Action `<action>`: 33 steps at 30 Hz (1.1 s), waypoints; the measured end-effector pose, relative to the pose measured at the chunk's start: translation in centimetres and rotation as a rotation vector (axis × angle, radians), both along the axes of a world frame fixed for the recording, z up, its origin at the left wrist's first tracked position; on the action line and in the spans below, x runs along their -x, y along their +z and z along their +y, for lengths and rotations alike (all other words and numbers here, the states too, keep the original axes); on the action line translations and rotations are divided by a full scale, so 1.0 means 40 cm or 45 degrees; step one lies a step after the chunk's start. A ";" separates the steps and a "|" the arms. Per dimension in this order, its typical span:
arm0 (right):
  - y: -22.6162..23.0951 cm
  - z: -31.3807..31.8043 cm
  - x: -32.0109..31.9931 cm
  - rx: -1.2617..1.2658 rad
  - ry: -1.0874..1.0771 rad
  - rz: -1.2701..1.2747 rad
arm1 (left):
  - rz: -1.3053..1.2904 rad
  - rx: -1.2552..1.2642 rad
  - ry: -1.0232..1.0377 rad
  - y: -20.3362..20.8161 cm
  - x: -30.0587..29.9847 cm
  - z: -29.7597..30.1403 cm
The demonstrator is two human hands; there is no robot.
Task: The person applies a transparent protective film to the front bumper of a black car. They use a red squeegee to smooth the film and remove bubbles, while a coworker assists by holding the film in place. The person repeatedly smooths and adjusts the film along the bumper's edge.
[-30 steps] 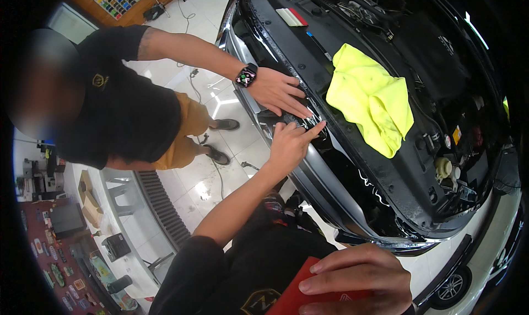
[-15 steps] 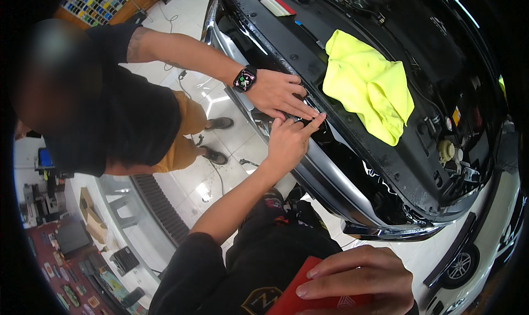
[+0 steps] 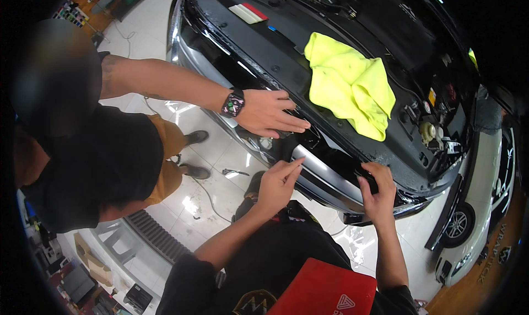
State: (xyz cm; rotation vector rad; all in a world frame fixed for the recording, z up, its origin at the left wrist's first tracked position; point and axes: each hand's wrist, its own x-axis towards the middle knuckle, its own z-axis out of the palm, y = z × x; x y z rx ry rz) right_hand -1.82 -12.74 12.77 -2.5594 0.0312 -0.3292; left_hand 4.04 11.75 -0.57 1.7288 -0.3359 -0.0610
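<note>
While the black panel [image 3: 335, 158] runs alongside, left hand [image 3: 276, 187] bunched, grip unclear, right hand [image 3: 379, 192] spread.

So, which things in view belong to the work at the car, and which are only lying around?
Likely in the work:
black front panel, right hand at it
silver trim, left hand at it
yellow cloth
red-and-white scraper

Probably just lying about:
brown cardboard
floor cable
small black box

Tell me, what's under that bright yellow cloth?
The yellow cloth lies over a black panel, which shows beside it. If anything else is underneath, the cloth hides it.
</note>
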 end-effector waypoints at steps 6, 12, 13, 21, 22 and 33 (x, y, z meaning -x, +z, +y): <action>-0.060 -0.114 0.044 0.205 -0.074 0.061 | 1.093 0.547 -0.465 -0.020 0.063 -0.037; -0.069 -0.108 0.046 0.317 -0.043 0.088 | 1.281 0.825 -0.374 0.006 0.075 -0.170; -0.070 -0.103 0.042 0.312 -0.055 0.077 | 1.333 0.896 -0.319 0.005 0.078 -0.184; -0.104 -0.128 0.036 0.294 -0.043 0.093 | 1.437 0.855 -0.296 0.010 0.083 -0.213; -0.106 -0.129 0.033 0.300 -0.032 0.069 | 1.460 0.828 -0.311 0.013 0.084 -0.217; -0.049 -0.222 0.108 0.341 0.012 0.182 | 1.354 0.626 -0.494 0.052 0.155 -0.307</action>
